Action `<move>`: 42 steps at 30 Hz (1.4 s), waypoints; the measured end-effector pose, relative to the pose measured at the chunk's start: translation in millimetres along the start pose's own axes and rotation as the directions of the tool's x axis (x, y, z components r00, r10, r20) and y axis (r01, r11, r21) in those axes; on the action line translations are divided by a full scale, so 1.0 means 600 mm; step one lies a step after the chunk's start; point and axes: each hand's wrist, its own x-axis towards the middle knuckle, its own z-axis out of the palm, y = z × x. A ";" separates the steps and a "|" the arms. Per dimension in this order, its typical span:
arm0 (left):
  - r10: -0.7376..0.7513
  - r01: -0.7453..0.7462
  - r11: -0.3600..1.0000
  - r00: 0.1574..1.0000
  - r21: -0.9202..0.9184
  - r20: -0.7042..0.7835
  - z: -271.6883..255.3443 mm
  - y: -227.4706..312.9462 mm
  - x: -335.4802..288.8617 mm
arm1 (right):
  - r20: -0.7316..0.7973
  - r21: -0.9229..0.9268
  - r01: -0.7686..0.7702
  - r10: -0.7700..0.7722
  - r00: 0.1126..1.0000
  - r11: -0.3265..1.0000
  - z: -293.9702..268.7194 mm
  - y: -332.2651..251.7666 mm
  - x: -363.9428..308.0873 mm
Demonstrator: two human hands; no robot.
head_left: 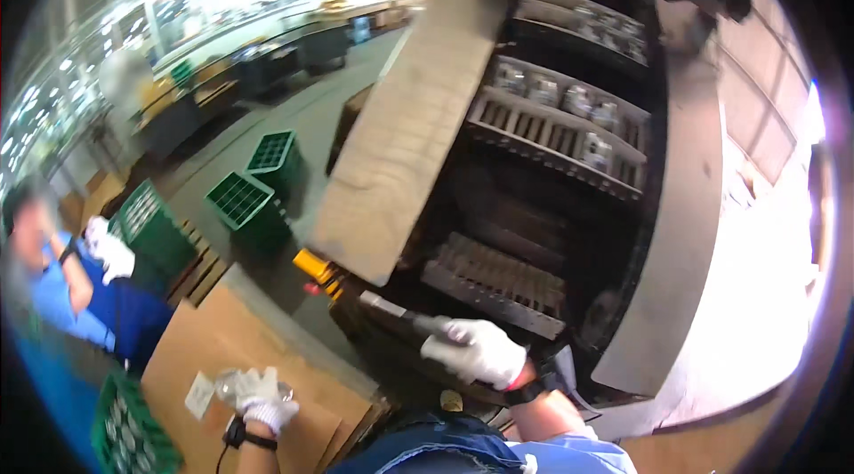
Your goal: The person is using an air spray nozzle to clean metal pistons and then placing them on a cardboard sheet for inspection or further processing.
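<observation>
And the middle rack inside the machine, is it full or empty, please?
Partly full: the middle rack holds clear items, but several slots look bare.

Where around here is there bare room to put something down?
The cardboard is bare beyond the left hand, up to its far edge. The metal panel left of the racks is bare too, though its slope is unclear. It's crowded around that hand, with glassware and a white card, and in the green crate at lower left.

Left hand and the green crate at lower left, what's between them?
In the head view, a small white slip lies on brown cardboard between your left hand, which touches clear glassware, and the green crate.
</observation>
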 end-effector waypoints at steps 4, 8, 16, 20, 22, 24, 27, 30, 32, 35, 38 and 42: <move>-0.125 0.144 0.945 0.989 -0.294 0.085 -0.070 0.019 0.043 | -0.538 0.256 -0.154 0.273 0.797 0.954 -0.206 -0.013 -0.041; 0.175 -0.479 0.741 0.814 -0.471 -0.554 -0.228 0.157 0.128 | -0.802 0.248 -0.228 0.331 0.497 0.942 -0.398 -0.014 -0.095; 0.503 -0.899 0.380 0.398 -0.217 -0.767 -0.540 0.701 0.185 | -0.762 0.375 -0.178 0.411 0.500 0.910 -0.502 0.051 -0.117; 0.562 -0.731 0.470 0.680 -0.495 -0.471 -0.604 0.903 0.178 | -0.714 0.431 -0.125 0.423 0.558 0.894 -0.518 0.064 -0.132; 0.490 -0.634 0.525 0.771 -0.568 -0.407 -0.623 0.947 0.170 | -0.725 0.410 -0.140 0.415 0.549 0.901 -0.524 0.068 -0.136; 0.458 -0.613 0.509 0.787 -0.604 -0.413 -0.619 0.952 0.178 | -0.714 0.439 -0.126 0.430 0.552 0.890 -0.529 0.076 -0.133; 0.397 -0.697 0.234 0.705 -0.678 -0.587 -0.604 0.940 0.207 | -0.710 0.440 -0.143 0.441 0.549 0.887 -0.534 0.065 -0.127; 0.437 -0.430 -0.491 0.631 -0.758 -0.641 -0.583 0.904 0.230 | -0.716 0.457 -0.107 0.436 0.545 0.883 -0.533 0.060 -0.129; 0.265 -0.325 -0.631 0.763 -0.704 -0.590 -0.565 0.863 0.221 | -0.736 0.416 -0.080 0.387 0.556 0.906 -0.514 0.057 -0.138; 0.824 0.758 -0.567 0.525 -0.322 -0.214 -0.519 0.766 0.231 | -0.549 0.505 0.019 0.304 0.779 0.863 -0.431 0.031 -0.126; 0.815 0.799 -0.571 0.526 -0.188 -0.242 -0.477 0.681 0.197 | -0.389 0.507 -0.206 0.435 0.812 0.837 -0.346 -0.004 -0.099; 0.786 0.769 -0.618 0.603 -0.164 -0.134 -0.429 0.578 0.180 | -0.199 0.419 -0.300 0.409 0.891 0.857 -0.263 -0.020 -0.055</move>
